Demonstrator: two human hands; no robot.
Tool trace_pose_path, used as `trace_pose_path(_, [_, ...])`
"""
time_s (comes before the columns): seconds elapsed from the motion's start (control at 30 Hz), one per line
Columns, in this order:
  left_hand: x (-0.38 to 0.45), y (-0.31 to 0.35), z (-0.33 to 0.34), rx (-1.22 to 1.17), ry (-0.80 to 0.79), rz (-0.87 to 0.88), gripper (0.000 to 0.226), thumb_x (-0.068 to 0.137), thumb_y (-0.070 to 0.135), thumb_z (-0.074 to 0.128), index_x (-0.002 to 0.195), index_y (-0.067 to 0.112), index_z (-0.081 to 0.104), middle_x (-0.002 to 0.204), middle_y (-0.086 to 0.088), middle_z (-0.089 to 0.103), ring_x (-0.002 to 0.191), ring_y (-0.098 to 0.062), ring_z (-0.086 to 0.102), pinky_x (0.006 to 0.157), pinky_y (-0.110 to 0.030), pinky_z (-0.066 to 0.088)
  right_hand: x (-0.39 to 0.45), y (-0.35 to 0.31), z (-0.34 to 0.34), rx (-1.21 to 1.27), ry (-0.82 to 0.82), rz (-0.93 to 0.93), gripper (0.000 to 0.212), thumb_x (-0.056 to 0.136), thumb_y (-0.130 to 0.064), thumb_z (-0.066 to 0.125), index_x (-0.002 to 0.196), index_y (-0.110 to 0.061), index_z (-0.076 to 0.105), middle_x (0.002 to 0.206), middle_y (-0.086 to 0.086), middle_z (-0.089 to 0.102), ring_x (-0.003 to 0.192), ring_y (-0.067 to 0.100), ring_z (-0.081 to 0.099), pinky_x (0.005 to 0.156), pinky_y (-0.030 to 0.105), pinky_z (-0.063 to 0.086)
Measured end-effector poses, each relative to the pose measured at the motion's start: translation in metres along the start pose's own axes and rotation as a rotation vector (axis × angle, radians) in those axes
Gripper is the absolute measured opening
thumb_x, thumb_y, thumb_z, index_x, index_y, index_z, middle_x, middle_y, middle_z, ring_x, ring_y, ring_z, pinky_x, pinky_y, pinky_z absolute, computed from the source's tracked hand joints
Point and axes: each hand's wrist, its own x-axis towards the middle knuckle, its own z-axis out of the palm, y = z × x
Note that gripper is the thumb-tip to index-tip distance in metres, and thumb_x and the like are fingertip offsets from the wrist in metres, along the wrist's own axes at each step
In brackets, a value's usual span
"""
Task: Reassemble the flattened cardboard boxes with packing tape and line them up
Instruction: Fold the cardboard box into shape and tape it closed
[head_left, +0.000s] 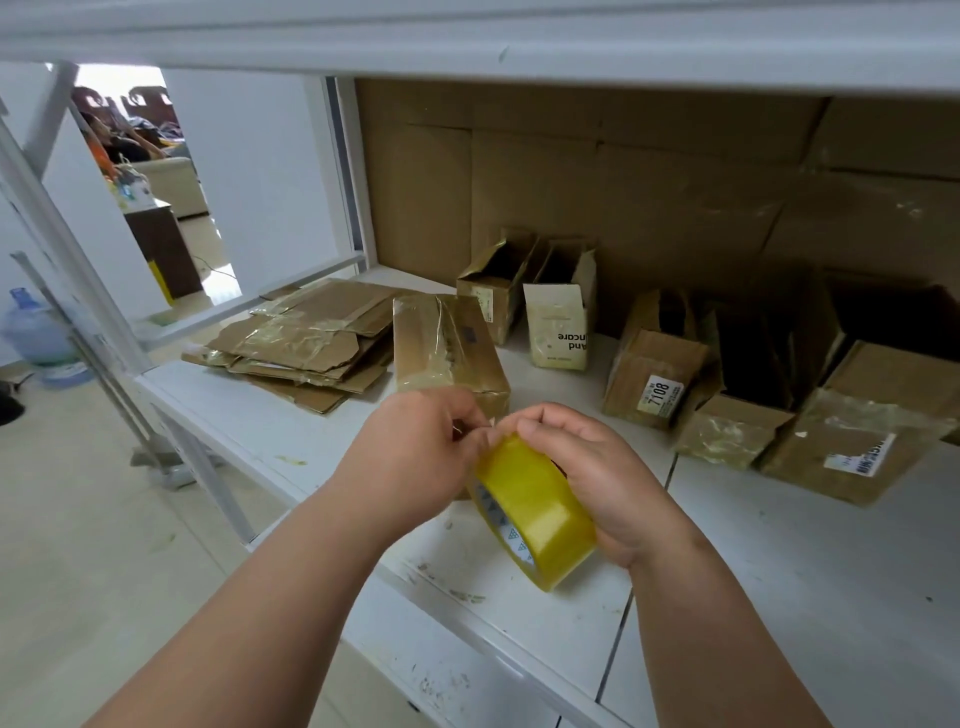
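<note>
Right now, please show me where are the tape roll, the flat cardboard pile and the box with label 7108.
tape roll (537, 512), head view, on its yellow outer band.
flat cardboard pile (306, 345), head view, on the top sheet.
7108 box (655, 382), head view, on its front face.

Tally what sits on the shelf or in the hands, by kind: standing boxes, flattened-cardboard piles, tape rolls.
Standing boxes: 6, the nearest taped, five lined up toward the right, from to
Flattened-cardboard piles: 1
Tape rolls: 1, held by the right hand, left hand picking at it
Total: 8
</note>
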Motion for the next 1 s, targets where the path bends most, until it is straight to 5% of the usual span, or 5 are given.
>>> trace_pose_path(0.17, [0.000, -0.001, -0.004, -0.136, 0.144, -0.159, 0.020, 0.089, 0.032, 0.070, 0.073, 0.023, 0.064, 0.070, 0.001, 0.066, 0.068, -0.017, 0.063, 0.065, -0.034, 0.051, -0.003, 0.004, -0.020, 0.120, -0.221, 0.007, 0.081, 0.065, -0.022, 0.079, 0.137, -0.030, 0.045, 0.095, 0.018, 0.065, 0.085, 0.022, 0.065, 0.078, 0.032, 0.049])
trace_pose_path(0.5, [-0.009, -0.010, -0.014, -0.484, 0.293, -0.325, 0.020, 0.090, 0.023, 0.070, 0.070, 0.019, 0.067, 0.071, -0.005, 0.073, 0.075, -0.031, 0.071, 0.080, -0.056, 0.057, -0.008, 0.005, -0.033, 0.022, -0.324, -0.099, 0.019, 0.083, -0.019, 0.063, 0.100, -0.010, 0.067, 0.087, -0.001, 0.070, 0.082, 0.010, 0.062, 0.076, 0.020, 0.048])
trace_pose_path(0.63, [-0.012, -0.006, -0.013, -0.596, 0.445, -0.353, 0.021, 0.092, 0.018, 0.068, 0.073, 0.010, 0.066, 0.068, -0.004, 0.073, 0.069, -0.024, 0.070, 0.081, -0.051, 0.059, -0.005, -0.005, -0.038, -0.100, -0.197, -0.160, 0.031, 0.081, -0.043, 0.065, 0.086, -0.012, 0.070, 0.077, -0.001, 0.065, 0.074, 0.011, 0.058, 0.071, 0.027, 0.047])
trace_pose_path(0.73, [-0.009, 0.000, -0.022, -0.646, 0.534, -0.359, 0.022, 0.094, 0.013, 0.065, 0.072, 0.008, 0.064, 0.073, -0.014, 0.073, 0.070, -0.023, 0.071, 0.078, -0.043, 0.060, -0.002, 0.001, -0.043, -0.098, -0.130, -0.082, 0.083, 0.064, -0.080, 0.067, 0.087, -0.001, 0.065, 0.079, 0.022, 0.063, 0.075, 0.024, 0.057, 0.075, 0.052, 0.052])
trace_pose_path(1.0, [-0.002, -0.007, -0.028, -0.814, 0.598, -0.453, 0.019, 0.094, 0.008, 0.063, 0.076, 0.002, 0.061, 0.062, -0.008, 0.068, 0.064, -0.019, 0.070, 0.071, -0.037, 0.058, 0.000, 0.000, -0.075, 0.357, -0.367, -0.072, 0.059, 0.036, -0.046, 0.095, 0.081, -0.011, 0.080, 0.072, 0.009, 0.073, 0.065, 0.016, 0.070, 0.062, 0.023, 0.055])
